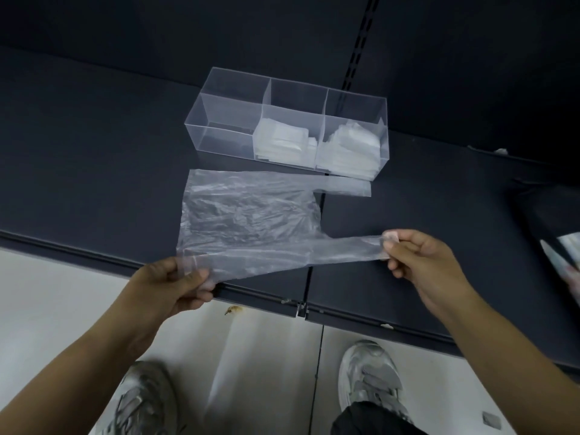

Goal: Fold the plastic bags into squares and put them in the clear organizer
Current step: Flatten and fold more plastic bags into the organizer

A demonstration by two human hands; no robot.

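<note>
The plastic bag (pixel 251 215) lay on the dark shelf (pixel 94 167) just near of the clear organizer (pixel 232 102), which held folded bags (pixel 282 142). The left hand (pixel 175 284) pinched its near-left corner, the right hand (pixel 420 259) its near handle.

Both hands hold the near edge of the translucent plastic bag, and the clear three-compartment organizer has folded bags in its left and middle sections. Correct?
No: the head view shows the clear three-compartment organizer holding folded bags in its middle and right sections, the left one empty; left hand and right hand do hold the near edge of the translucent plastic bag.
</note>
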